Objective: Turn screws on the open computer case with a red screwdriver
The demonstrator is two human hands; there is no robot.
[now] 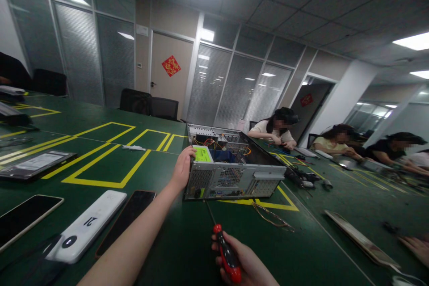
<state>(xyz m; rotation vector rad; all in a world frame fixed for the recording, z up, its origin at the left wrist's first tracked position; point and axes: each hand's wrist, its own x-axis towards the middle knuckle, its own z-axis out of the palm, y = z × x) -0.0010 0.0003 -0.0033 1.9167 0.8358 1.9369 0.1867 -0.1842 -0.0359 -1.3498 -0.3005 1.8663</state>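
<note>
An open grey metal computer case [248, 182] stands on the dark green table [301, 250] marked with yellow tape [92, 184], its perforated panel facing the wearer and coloured wires visible inside. The left hand [182, 170] rests at its near left corner, fingertips over the top edge beside a bright yellow-green label [202, 154]; I cannot tell whether those fingers grip or merely press. The right hand [246, 257] has its fingers curled around the red-and-black handle of a screwdriver [228, 252], whose thin shaft points toward the case's lower edge; contact there is unclear.
</note>
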